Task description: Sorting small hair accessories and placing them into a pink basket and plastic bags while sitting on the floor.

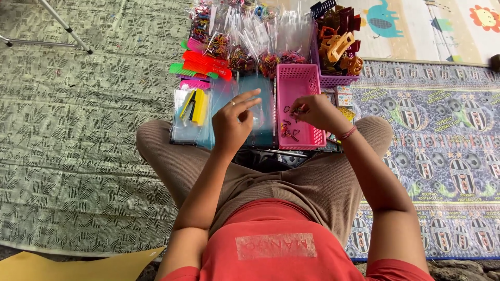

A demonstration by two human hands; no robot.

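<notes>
Head view, looking down: nearest is a red shirt (271,250) and crossed legs in brown trousers (307,182), the person seated on a green patterned mat (78,130) on the floor, with a blue printed mat (448,140) to the right. A yellow sheet (73,268) pokes in at the bottom left corner.

Beyond the knees, the left hand (234,122) hovers with palm turned inward, its fingers (250,99) loosely spread and holding nothing that can be made out; a ring sits on one finger. It hangs over a stack of clear plastic sleeves (260,112) lying flat on the floor. Just left of that lies a packet with a yellow and black clip (195,106).

The right hand (315,112) reaches over the pink plastic basket (297,88), its fingertips pinched together on something small and thin, too small to name. A pink band circles that wrist. In the near end of the basket lie a few small dark and red hair clips (287,130).

Farther on are red and green combs (205,65), then bags of colourful hair elastics (250,57). At the back right, a purple basket (333,80) is heaped with brown, maroon and orange claw clips (338,36). Beyond it a pale play mat with cartoon animals (416,26) shows.
</notes>
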